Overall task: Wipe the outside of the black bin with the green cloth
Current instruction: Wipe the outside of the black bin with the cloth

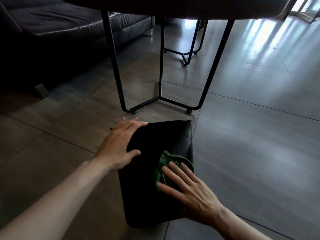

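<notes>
- Black plastic, by the look of it: the black bin (149, 170) lies on its side on the grey tiled floor (251, 135), directly under both our hands, just short of the round table's metal legs (161, 99).
- Our right hand (188, 191) lies flat, fingers straight and spread, pressing the green cloth (166, 161) onto the bin's upward-facing side. It clasps nothing; the cloth sticks out past the fingertips.
- Our left hand (119, 146) rests on the bin's left edge, fingers relaxed and draped over the far corner, thumb on the top face. It braces rather than grips.
- Handling, our read: the bin is probably light, stiff and hollow with a smooth, glossy skin, so it will likely slide or rock on the tiles under wiping pressure.
- Best hold: keep the left palm on that edge opposite the cloth, or hook fingers over the rim, so strokes push against the brace.
- Cloth is soft and bunches; flat palm pressure should keep it spread.
- Faces against the floor and away from us are hidden; the bin needs turning to reach them.
</notes>
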{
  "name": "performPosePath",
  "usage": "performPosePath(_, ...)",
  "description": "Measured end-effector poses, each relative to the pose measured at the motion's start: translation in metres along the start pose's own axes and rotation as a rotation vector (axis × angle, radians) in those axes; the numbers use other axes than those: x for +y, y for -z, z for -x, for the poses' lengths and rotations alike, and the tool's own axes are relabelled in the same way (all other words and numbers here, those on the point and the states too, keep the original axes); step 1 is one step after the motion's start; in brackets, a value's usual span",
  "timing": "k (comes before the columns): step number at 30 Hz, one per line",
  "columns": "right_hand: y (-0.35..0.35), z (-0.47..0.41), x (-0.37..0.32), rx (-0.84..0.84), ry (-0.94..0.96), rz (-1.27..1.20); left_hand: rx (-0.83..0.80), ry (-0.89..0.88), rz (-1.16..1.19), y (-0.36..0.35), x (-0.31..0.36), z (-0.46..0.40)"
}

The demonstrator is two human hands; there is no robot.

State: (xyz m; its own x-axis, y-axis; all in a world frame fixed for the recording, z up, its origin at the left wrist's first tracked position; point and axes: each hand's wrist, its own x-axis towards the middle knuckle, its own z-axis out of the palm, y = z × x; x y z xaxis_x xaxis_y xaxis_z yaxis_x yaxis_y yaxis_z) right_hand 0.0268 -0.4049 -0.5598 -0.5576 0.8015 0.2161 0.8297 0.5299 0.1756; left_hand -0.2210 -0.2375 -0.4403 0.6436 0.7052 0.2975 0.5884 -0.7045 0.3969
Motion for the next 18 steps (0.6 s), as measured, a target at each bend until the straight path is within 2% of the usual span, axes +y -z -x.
performPosePath(3,0.009,-0.007,0.025,0.118,0.03,-0.027,0.004,0.002,0.003,0.0,0.0,0.002)
performPosePath(5,0.019,-0.025,0.039,0.256,-0.143,-0.158,0.015,0.012,0.012,0.0,-0.001,0.004)
performPosePath(9,0.032,-0.07,0.038,0.45,-0.669,-0.459,0.014,0.034,0.03,0.001,0.0,0.006)
performPosePath(11,0.027,-0.078,0.016,0.48,-0.774,-0.545,0.025,0.034,0.035,0.001,0.001,0.006)
performPosePath(13,0.013,-0.063,-0.017,0.405,-0.604,-0.453,0.033,0.023,0.031,0.001,0.002,0.008)
performPosePath(16,-0.013,-0.017,-0.045,0.214,-0.124,-0.183,0.029,-0.001,0.029,-0.001,0.004,0.01)
performPosePath(17,-0.015,-0.008,-0.04,0.198,-0.053,-0.13,0.031,-0.011,0.029,-0.002,0.005,0.011)
performPosePath(18,-0.014,-0.006,-0.033,0.222,-0.064,-0.129,0.033,-0.017,0.03,-0.003,0.006,0.011)
